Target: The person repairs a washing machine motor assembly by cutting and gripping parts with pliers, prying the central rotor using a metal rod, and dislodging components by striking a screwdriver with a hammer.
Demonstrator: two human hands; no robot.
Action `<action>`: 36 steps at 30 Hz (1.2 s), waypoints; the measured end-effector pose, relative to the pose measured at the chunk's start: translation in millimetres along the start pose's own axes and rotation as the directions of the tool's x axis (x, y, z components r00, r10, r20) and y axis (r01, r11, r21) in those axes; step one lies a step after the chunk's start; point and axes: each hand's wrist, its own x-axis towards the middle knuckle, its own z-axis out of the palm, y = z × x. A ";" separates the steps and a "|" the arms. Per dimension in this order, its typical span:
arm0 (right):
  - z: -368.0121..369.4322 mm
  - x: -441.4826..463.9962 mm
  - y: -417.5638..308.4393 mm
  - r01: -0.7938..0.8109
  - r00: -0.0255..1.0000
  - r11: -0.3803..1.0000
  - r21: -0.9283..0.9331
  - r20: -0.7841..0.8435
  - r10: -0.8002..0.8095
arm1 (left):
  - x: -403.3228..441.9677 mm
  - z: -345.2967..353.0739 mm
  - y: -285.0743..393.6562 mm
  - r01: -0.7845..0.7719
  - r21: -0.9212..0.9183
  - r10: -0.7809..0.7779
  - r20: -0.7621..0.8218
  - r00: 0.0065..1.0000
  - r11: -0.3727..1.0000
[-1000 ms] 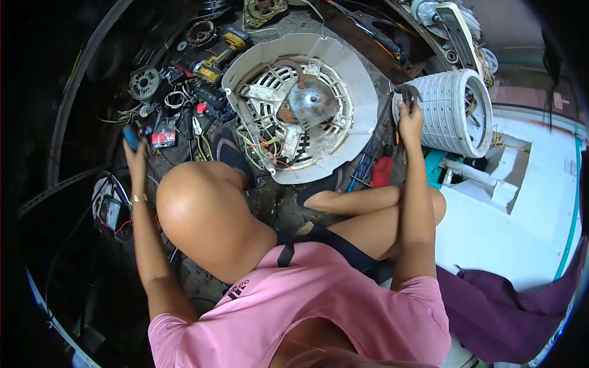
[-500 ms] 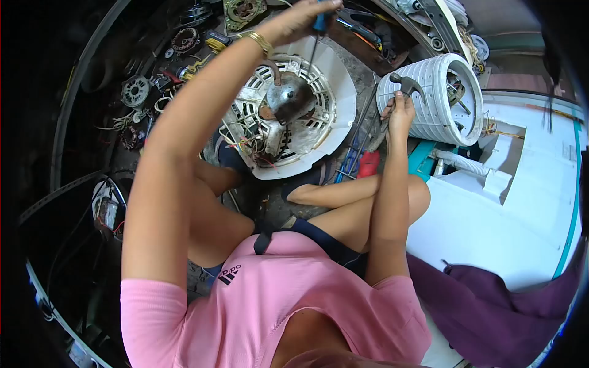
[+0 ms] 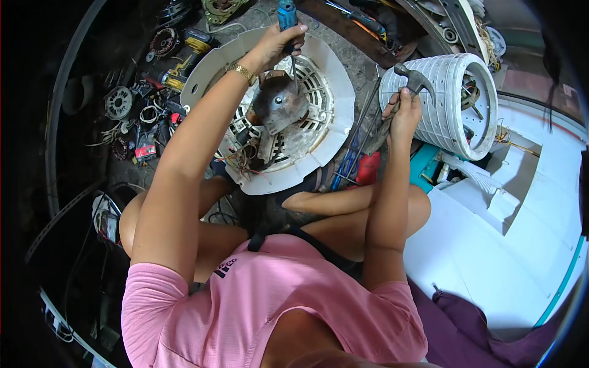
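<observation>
My left hand (image 3: 279,46), with a gold band at the wrist, is closed around a screwdriver (image 3: 286,15) with a blue handle. The screwdriver stands nearly upright, and its shaft reaches down to the edge of a rusty, round metal motor (image 3: 279,104). That motor sits in the middle of a white slotted plastic housing (image 3: 340,92), with loose wires (image 3: 244,161) at its lower left. Off to the right, my right hand (image 3: 405,116) grips a claw hammer (image 3: 417,80), head up, beside the white perforated drum (image 3: 423,104).
On the left lie a yellow cordless drill (image 3: 178,73), a pulley wheel (image 3: 118,102) and other parts. Blue-handled tools (image 3: 346,162) and a red object (image 3: 368,168) rest between housing and drum. A white panel (image 3: 466,264) with a cut-out is at right.
My left hand has come down and left with the screwdriver, whose shaft is now at the motor's edge. The hammer stays held up in my right hand. The view has shifted slightly.
</observation>
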 end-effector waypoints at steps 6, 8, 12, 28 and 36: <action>-3.3 6.4 6.2 -0.056 0.998 0.996 0.075 -0.014 0.058 | -2.1 1.0 -8.4 0.020 0.024 -0.021 0.032 0.999 1.000; -5.5 7.3 7.3 -0.055 0.998 0.997 0.061 -0.016 0.056 | -4.6 3.7 -7.9 0.035 0.057 -0.036 0.029 0.999 0.998; -7.4 6.7 9.5 -0.064 0.998 0.997 0.048 -0.021 0.065 | -3.5 7.0 -13.7 0.029 0.158 -0.035 0.036 0.999 0.987; -20.1 -0.3 18.6 -0.124 0.991 0.984 -0.124 0.041 0.130 | -5.1 72.1 -17.8 -0.058 0.567 -0.018 0.128 0.992 0.822; -31.9 -6.6 2.8 -0.148 0.982 0.979 -0.142 0.095 0.162 | -0.3 79.7 -39.4 -0.166 0.602 0.042 0.215 0.976 0.781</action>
